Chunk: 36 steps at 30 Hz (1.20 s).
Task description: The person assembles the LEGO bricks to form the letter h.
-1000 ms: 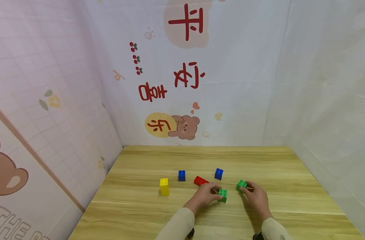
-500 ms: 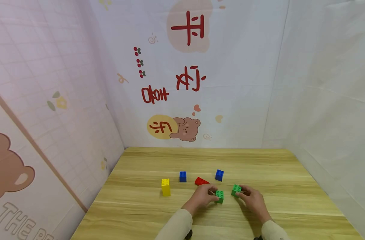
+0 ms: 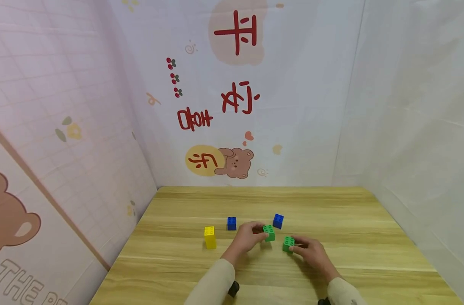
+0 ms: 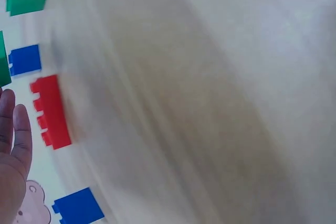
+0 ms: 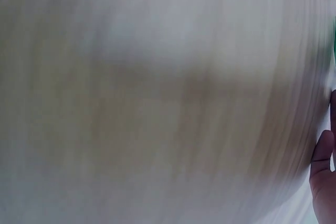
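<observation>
My left hand [image 3: 245,238] pinches a green toy building block [image 3: 269,233] between thumb and fingers; the left wrist view shows only an edge of that block [image 4: 3,59]. To the right and slightly nearer, my right hand [image 3: 312,252] grips a second green building block [image 3: 288,244] the same way. A gap separates the two blocks, studs upward. Behind the left hand in the head view, a long red block is hidden, but the left wrist view shows this red block [image 4: 52,111] on the table. The right wrist view is blurred and catches little beyond some fingers [image 5: 323,153].
A tall yellow block [image 3: 210,237] stands on the wooden table [image 3: 171,271] at left. One blue block [image 3: 231,223] lies beyond the left hand, and another blue block [image 3: 278,220] just behind the held green ones. Patterned white cloth [image 3: 300,84] encloses the table's back and sides.
Both hands have moved left with their green blocks. The left hand's block has also gone farther back over the table, and that hand now covers the red block in the head view.
</observation>
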Tool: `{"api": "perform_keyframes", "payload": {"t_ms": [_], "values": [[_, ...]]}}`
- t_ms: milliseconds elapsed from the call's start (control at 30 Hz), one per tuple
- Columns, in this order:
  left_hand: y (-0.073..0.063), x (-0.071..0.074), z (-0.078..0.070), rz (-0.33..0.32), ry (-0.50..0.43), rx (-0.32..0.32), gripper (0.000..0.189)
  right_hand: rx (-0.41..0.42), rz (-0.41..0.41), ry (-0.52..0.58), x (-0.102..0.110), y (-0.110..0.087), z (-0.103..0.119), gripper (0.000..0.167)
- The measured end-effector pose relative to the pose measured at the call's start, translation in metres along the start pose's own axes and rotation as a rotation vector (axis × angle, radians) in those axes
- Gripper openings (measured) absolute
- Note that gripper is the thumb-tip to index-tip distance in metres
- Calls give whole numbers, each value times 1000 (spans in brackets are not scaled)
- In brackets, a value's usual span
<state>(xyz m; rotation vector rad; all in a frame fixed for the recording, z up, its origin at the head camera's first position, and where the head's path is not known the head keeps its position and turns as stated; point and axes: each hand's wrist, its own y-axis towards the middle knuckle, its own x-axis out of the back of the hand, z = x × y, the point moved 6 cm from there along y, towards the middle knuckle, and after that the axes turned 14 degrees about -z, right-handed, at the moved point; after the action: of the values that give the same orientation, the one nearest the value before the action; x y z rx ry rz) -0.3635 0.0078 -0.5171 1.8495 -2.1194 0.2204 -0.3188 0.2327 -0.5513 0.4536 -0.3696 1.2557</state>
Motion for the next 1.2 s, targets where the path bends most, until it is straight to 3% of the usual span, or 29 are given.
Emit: {"api": "perform_keyframes", "payload": {"t_ms": [200,333,567,767,1200], "values": [[7,11,-9,-47,-1,-7,33,-11,34,22,-10,-3,10,38],[10,11,-11,-46,13,-7,34,-11,44,2,-11,-3,10,37],[13,1,-14,-1,38,-38,33,22,89,-1,-14,-1,10,40],[11,-10,-13,50,42,-26,34,33,90,7,-15,0,9,39],[6,-25,-14,110,82,-73,30,61,105,31,-17,-1,11,38]]}}
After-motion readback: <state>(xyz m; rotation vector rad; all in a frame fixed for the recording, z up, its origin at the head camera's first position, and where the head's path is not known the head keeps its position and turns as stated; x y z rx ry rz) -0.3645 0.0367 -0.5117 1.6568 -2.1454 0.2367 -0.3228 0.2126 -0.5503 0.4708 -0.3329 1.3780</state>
